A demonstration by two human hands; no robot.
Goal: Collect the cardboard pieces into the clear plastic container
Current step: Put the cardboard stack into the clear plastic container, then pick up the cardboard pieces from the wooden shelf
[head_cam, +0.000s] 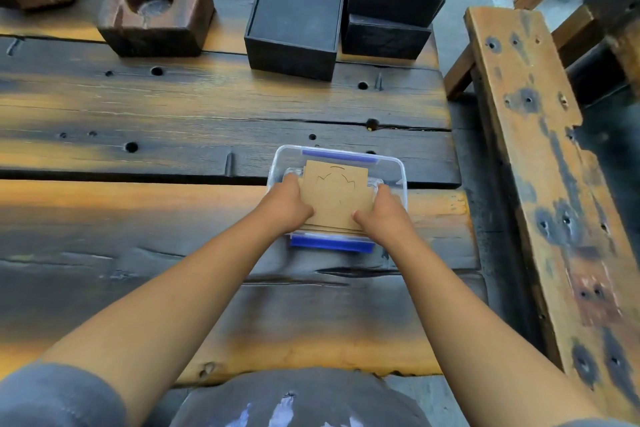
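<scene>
Dark, scorched planks make up the table [138, 107]. Nearest, the left hand [289, 204] and right hand [382, 210] clasp a stack of cardboard pieces [336, 198] from either side, thumbs pressed on top, holding it over the clear plastic container [394, 170] with blue clips. Farther off stand black boxes [294, 21] and a wooden block [156, 14] with a round hollow.

Both arms extended forward, left hand [289, 203] and right hand [382, 210] gripping
</scene>
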